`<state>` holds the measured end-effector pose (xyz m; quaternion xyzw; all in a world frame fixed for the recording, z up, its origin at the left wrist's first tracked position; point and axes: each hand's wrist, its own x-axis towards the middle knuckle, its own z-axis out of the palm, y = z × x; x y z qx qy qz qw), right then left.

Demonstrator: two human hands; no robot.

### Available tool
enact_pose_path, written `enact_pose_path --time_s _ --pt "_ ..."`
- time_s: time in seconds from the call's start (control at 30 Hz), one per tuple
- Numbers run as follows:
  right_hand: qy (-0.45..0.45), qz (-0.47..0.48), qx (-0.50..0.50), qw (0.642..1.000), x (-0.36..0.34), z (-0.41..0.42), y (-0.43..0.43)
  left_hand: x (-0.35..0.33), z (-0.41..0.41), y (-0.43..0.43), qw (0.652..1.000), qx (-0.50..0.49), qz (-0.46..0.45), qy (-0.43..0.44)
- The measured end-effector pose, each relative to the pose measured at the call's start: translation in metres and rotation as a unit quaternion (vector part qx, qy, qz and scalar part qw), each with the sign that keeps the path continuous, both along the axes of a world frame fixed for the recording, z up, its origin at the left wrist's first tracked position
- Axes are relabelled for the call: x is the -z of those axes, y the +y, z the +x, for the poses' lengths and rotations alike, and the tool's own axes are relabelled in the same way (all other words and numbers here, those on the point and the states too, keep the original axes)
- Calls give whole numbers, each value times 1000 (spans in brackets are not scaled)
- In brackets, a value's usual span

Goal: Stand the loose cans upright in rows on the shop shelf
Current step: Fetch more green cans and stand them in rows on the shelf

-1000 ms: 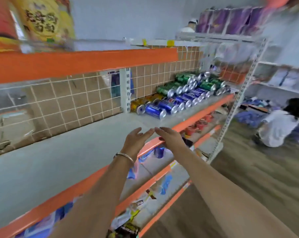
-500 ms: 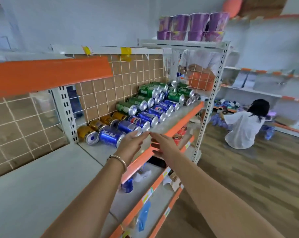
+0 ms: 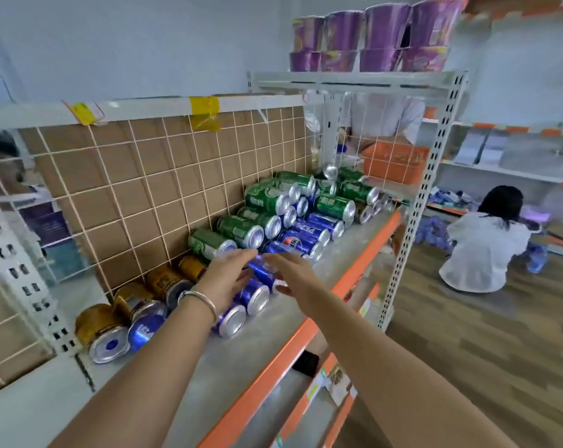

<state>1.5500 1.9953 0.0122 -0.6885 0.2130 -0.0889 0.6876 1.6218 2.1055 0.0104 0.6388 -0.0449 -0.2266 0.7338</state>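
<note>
Cans all lay on their sides on the shelf; none upright, so nothing done yet. Left hand and right hand spread open, holding nothing, above a blue can.

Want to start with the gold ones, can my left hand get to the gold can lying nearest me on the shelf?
Probably yes. The gold can lies on its side at the near end of the shelf, nothing in front of it; the left hand is open over blue cans.

Grey shelf, orange front edge. Gold cans, blue cans, green cans lying sideways, crowded toward back grid.
</note>
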Motion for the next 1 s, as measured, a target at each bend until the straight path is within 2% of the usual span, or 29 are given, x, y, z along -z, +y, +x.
enact_pose_path --time_s 0.17,0.23,0.33,0.43,0.57,0.73,0.8,0.87,0.93,1.0 --pt "-24 -130 13 991 -9 67 -47 -6 46 -30 999 -36 -35 17" --pt "-2 -229 2 973 -14 94 -69 -13 63 -44 995 -86 -44 17" --pt "54 -442 -32 895 -24 125 -95 -20 88 -61 988 -148 -39 12" --pt "50 -556 -61 828 -36 154 -110 -23 106 -74 985 -173 -25 -3" --pt "50 -618 -127 774 -41 186 -117 -27 117 -97 989 -146 -16 -7" --pt "52 -643 -174 744 -32 206 -128 -23 133 -122 972 -169 115 -112" --pt "46 -657 -169 733 -34 210 -135 -21 144 -129 954 -181 184 -154" --pt "50 -648 -177 739 -38 213 -144 -22 155 -134 925 -194 271 -180" --pt "63 -633 -200 745 -42 214 -154 -23 160 -141 890 -152 385 -189" --pt "81 -614 -229 751 -41 213 -165 -21 163 -151 860 -104 461 -192"
